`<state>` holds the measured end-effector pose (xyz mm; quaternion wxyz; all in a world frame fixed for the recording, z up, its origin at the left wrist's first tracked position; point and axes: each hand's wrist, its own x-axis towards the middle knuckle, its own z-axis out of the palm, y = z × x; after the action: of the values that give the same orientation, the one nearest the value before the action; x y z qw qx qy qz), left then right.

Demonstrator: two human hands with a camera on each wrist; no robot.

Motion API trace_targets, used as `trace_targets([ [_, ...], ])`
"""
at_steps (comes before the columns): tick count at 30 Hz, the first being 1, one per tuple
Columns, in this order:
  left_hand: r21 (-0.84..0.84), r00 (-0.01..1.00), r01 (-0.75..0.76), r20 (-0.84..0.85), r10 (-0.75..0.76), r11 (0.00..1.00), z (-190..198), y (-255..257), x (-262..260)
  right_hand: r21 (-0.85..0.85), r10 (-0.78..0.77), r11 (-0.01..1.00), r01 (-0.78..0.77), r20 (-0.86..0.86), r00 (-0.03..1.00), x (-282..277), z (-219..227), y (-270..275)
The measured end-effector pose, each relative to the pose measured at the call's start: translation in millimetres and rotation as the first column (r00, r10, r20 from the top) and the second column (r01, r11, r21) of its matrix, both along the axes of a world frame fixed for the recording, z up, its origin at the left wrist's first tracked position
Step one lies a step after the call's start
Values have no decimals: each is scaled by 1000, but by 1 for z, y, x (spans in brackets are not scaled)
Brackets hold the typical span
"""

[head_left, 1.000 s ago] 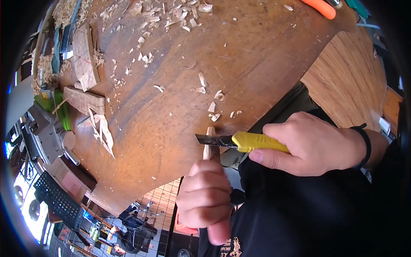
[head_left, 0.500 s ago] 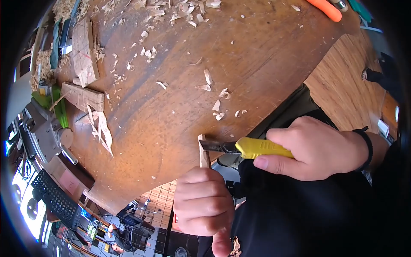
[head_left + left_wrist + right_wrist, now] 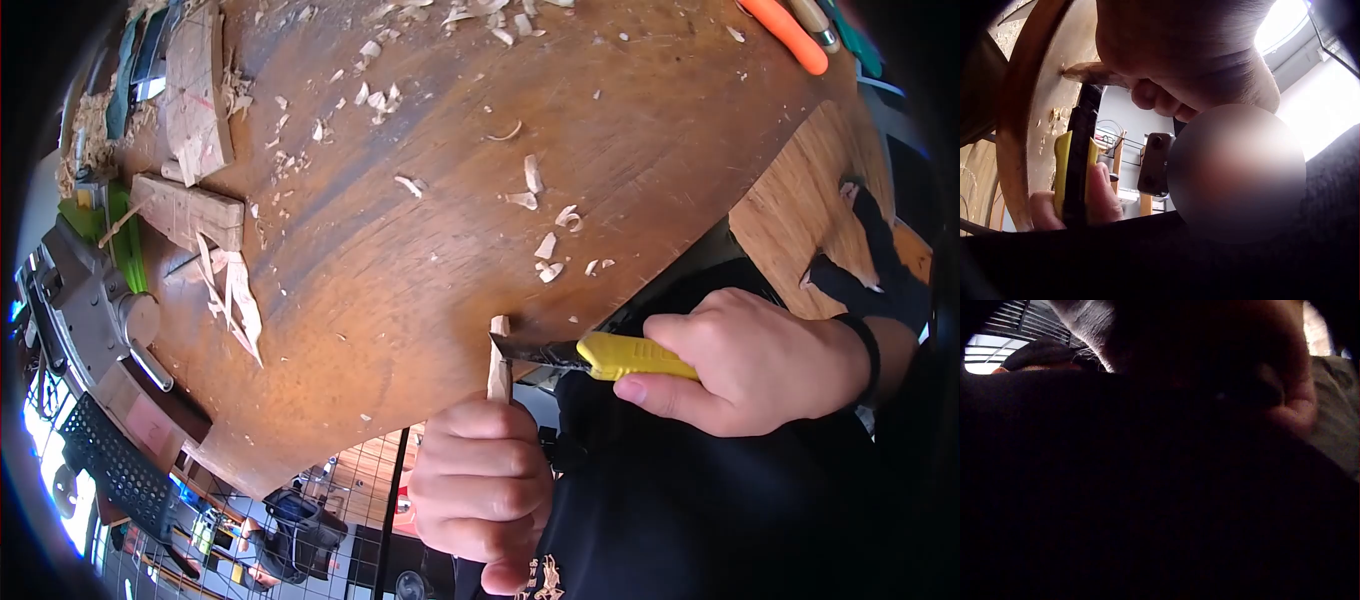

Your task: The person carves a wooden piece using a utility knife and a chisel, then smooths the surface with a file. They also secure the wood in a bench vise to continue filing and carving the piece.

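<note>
Brown wooden workbench littered with pale shavings, plus an orange handle at the far right corner. Left hand has its fingers wrapped tight around a small wooden stick, whose whittled end pokes out of the fist by the bench's near edge. Right hand is clamped on a yellow knife, and its dark blade crosses the stick near the tip (can't tell how deep it bites). As for writing: gold stitching on the dark shirt includes some lettering, too small to read, and the pink patch on the left is illegible too.
</note>
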<state>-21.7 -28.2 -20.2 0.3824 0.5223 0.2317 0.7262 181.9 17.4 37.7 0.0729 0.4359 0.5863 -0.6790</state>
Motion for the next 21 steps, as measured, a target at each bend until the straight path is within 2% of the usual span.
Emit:
trace_targets([
  [3,-13,998,2,57,-2,1000,0,0,-3,52,1,999,-2,13,1000,-8,-3,1],
  [5,4,997,47,-56,-47,999,2,-2,-6,82,-6,997,3,29,1000,-12,-4,2],
  [9,15,995,46,-91,-45,999,2,-3,-1,122,-43,992,38,37,998,-18,-7,-2],
  [11,-9,999,-49,18,50,999,0,-4,5,170,-70,983,68,9,997,-18,-10,-6],
  [12,28,998,44,-52,-42,999,0,-2,-5,174,-71,982,69,6,997,-16,-9,-7],
  [14,39,999,29,-46,-27,999,-1,-3,-4,147,-103,984,105,-22,994,-13,-9,-9],
  [19,53,996,39,-82,-35,998,-3,-6,-5,82,-60,995,58,23,998,-7,-5,-8],
  [21,26,999,-43,13,43,999,-3,-5,2,101,-66,993,63,21,998,-9,-7,-8],
])
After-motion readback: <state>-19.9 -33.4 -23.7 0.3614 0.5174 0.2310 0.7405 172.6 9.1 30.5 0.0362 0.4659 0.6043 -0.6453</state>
